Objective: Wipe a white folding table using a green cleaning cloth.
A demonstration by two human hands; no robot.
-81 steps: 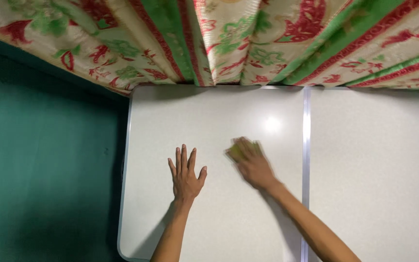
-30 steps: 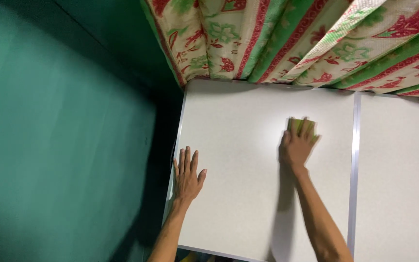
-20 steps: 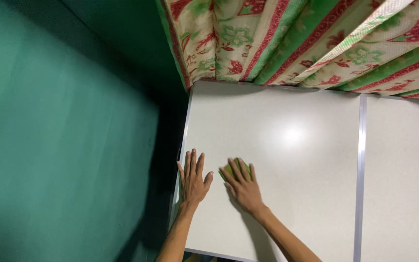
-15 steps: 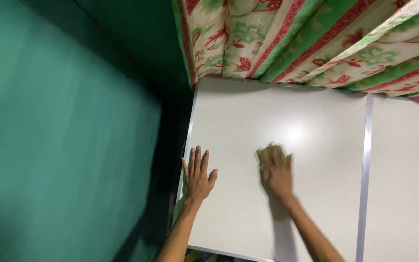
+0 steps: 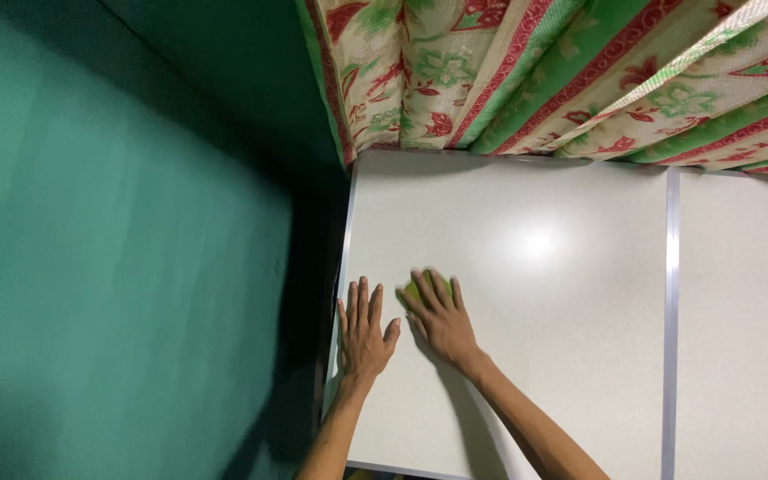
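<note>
White tabletop (image 5: 562,356), green wall to its left: your left hand (image 5: 364,331) lies flat near the table's left edge, fingers spread, holding nothing. Just beside it, your right hand (image 5: 442,318) presses fingers-apart on a yellow-green sponge (image 5: 417,286), mostly hidden beneath. Beyond, a floral striped curtain (image 5: 580,80) hangs over the far edge.

Sponge (image 5: 419,286) mostly hidden under right hand (image 5: 442,320); forearms cut off at bottom edge.

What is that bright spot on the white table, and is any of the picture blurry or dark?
Head view: the bright spot is glare from a light on the glossy white table. The right hand on the green sponge looks slightly soft. A deep shadow fills the gap by the green wall. The curtain is evenly lit.
</note>
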